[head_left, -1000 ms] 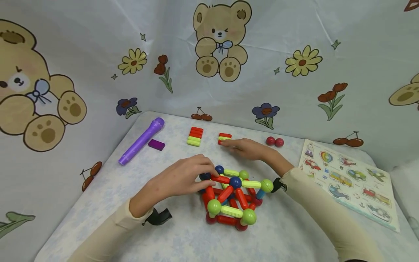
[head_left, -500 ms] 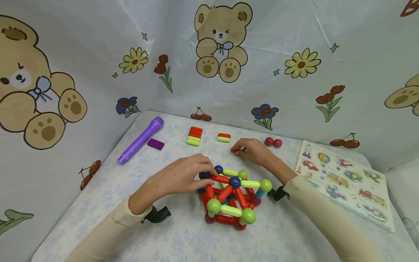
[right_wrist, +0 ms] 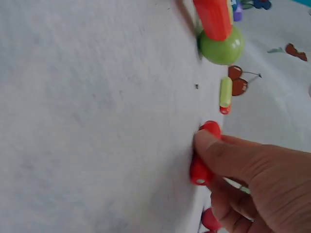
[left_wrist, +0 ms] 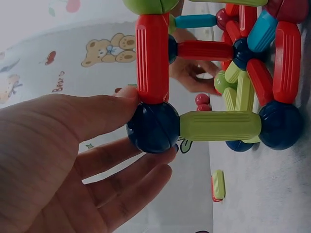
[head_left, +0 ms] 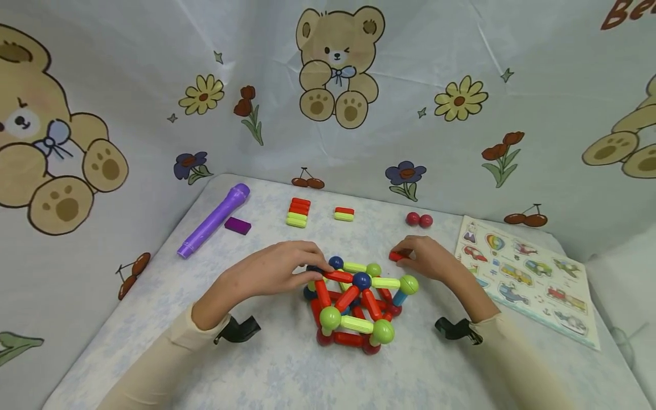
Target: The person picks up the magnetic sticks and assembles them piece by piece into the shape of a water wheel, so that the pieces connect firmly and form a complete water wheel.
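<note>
In the middle of the head view stands a toy frame of red, lime and blue magnetic rods (head_left: 356, 324) joined by coloured balls. My left hand (head_left: 277, 267) is at its far left corner, where thumb and fingers hold a dark blue ball (left_wrist: 153, 127) with a red and a lime rod attached. To the right of the frame, my right hand (head_left: 427, 259) pinches a loose red magnetic rod (right_wrist: 199, 170) between thumb and fingers, close over the tabletop. Part of that rod is hidden by the thumb.
Behind the frame lie a stack of red and lime rods (head_left: 298, 212), a red-and-lime pair (head_left: 344, 214) and two dark red balls (head_left: 412, 218). A purple microphone-shaped toy (head_left: 212, 222) and purple block (head_left: 238, 225) are left. A picture board (head_left: 528, 279) lies right.
My right hand has picked the front red rod off the small group at the back and carried it right and nearer to me. The left hand stays at the frame's corner.
</note>
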